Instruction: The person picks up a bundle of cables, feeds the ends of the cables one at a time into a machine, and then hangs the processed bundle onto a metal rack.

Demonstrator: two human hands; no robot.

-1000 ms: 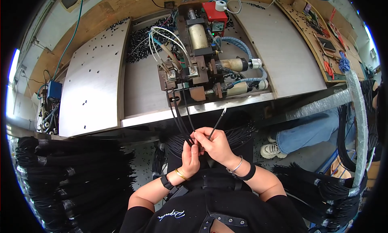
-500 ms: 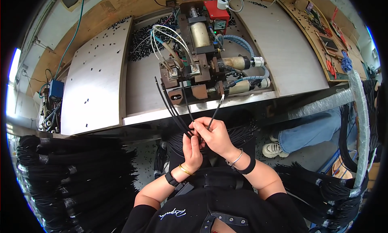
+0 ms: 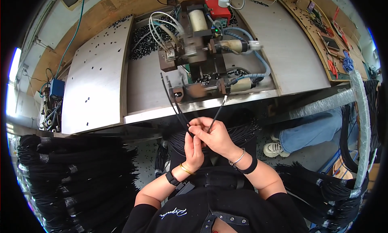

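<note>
My left hand (image 3: 194,150) and my right hand (image 3: 216,137) are together just below the bench edge, both pinching thin black cords. Two cords (image 3: 173,100) rise from my left hand up and to the left, their tips near a brown clamp block (image 3: 180,93). A single cord (image 3: 217,109) with a pale tip rises from my right hand toward the same machine (image 3: 198,51), a small press with metal cylinders, white wires and blue hoses. A heap of black cords (image 3: 242,132) lies in my lap under my hands.
Grey metal panels (image 3: 95,83) flank the machine, dotted with small black parts (image 3: 141,43). Thick bundles of black cords (image 3: 68,172) hang at my left and at my right (image 3: 323,184). Another person's jeans leg and white shoe (image 3: 275,148) are at the right.
My hands have stayed joined while the cord tips rose nearer the machine's clamp. The camera has shifted, so the bench looks closer.
</note>
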